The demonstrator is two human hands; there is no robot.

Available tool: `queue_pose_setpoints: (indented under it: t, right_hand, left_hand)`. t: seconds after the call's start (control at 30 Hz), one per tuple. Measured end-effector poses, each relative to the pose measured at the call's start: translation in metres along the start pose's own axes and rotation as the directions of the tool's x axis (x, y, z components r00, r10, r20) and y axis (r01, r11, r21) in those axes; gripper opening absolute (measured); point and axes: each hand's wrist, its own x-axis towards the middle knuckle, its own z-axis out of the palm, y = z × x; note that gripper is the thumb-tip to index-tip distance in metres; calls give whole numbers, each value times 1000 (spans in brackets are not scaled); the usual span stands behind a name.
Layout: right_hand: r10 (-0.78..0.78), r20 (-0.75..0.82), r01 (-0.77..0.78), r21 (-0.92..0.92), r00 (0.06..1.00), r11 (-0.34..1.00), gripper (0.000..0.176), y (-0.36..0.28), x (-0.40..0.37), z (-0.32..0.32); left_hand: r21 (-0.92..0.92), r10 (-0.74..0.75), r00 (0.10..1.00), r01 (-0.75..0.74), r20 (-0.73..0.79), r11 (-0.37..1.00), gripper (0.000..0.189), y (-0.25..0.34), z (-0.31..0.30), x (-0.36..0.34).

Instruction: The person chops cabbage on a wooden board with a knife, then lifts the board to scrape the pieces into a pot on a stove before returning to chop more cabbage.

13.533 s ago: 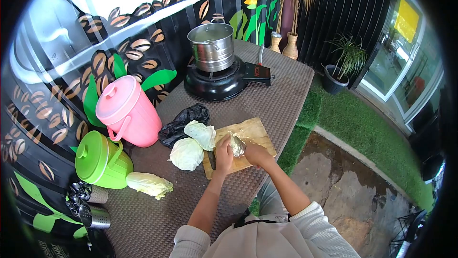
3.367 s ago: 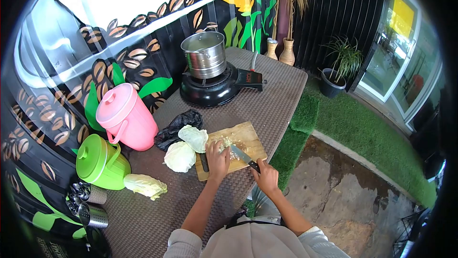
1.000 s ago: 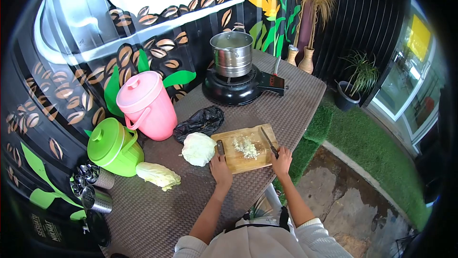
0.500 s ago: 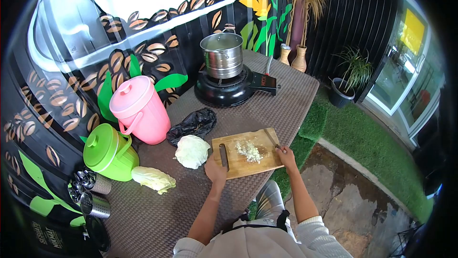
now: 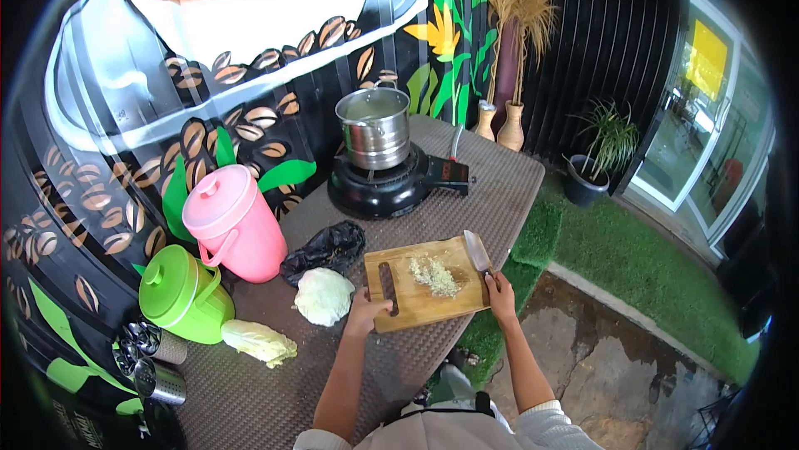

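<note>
My left hand [image 5: 364, 312] grips the left edge of the wooden cutting board [image 5: 408, 310], near its handle slot. At the board's right edge my right hand [image 5: 499, 294] is closed round the handle of a knife [image 5: 478, 250], whose blade lies along the board's right side and points away from me. Finely chopped pale pieces [image 5: 434, 276] are spread over the middle of the board. Just left of the board sits a round cabbage [image 5: 323, 297], with a black plastic bag [image 5: 326, 250] behind it. A long leafy cabbage [image 5: 260, 343] lies farther left.
A steel pot [image 5: 373, 130] stands on a black gas stove [image 5: 379, 194] at the back of the table [image 5: 275, 400]. On the left are a pink jug [image 5: 235, 225], a green jug [image 5: 185, 296] and metal utensil holders [image 5: 160, 381]. Vases and a potted plant [image 5: 589, 175] stand beyond.
The view has shifted, so the table things appear lower. The knife blade has turned outward and shows its flat side. My left hand has shifted along the board's left edge.
</note>
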Motion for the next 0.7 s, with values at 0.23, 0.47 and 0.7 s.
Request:
queue_pose_setpoints:
  t: [0.23,0.47,0.7]
  right_hand:
    - [-104,111,93,98,988,991,27,-102,101,-13]
    - [-202,369,79,321,907,944,26,-201,200,0]
    - [-349,445,112,477,825,872,26,-257,322,59]
  left_hand:
    - [-143,26,985,-1,172,990,63,120,33,7]
    - [-411,165,983,-117,85,904,59,230,57,52]
    - [-410,265,963,-261,-48,874,57,325,52,111]
